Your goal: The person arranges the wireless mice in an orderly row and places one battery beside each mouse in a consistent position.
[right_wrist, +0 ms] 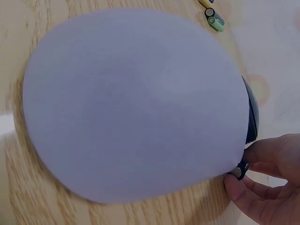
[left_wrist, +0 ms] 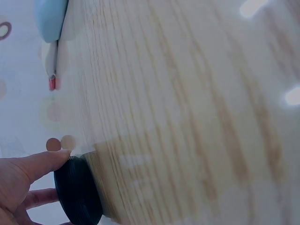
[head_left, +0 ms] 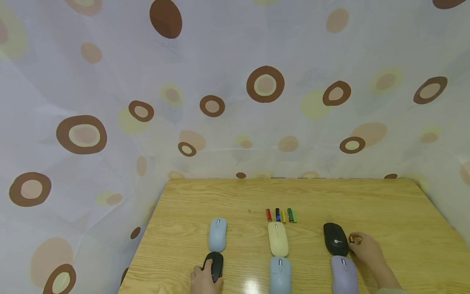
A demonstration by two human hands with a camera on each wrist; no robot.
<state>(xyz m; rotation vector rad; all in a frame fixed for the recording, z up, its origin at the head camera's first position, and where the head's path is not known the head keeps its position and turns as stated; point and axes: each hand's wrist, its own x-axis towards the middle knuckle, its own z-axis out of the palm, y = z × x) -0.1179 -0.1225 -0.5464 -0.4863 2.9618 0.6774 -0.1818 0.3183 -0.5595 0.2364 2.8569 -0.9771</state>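
My left hand (head_left: 205,281) grips a black computer mouse (head_left: 216,266) at the table's lower left. In the left wrist view, the thumb presses against the edge of that black mouse (left_wrist: 77,190). A light blue mouse (head_left: 218,234) lies just beyond it. On the right, my right hand (head_left: 367,250) pinches a small battery (right_wrist: 240,169) between thumb and fingers, mostly hidden by them. This hand is beside a second black mouse (head_left: 335,239) and a purple mouse (head_left: 344,275). The purple mouse (right_wrist: 136,103) fills much of the right wrist view.
A cream mouse (head_left: 278,239) and another blue mouse (head_left: 280,275) form the middle column. Behind them lie several batteries: a red one (head_left: 269,214), a yellow one (head_left: 283,217) and dark and green ones (head_left: 290,215). A patterned sheet (head_left: 235,134) surrounds the wooden table (head_left: 205,196).
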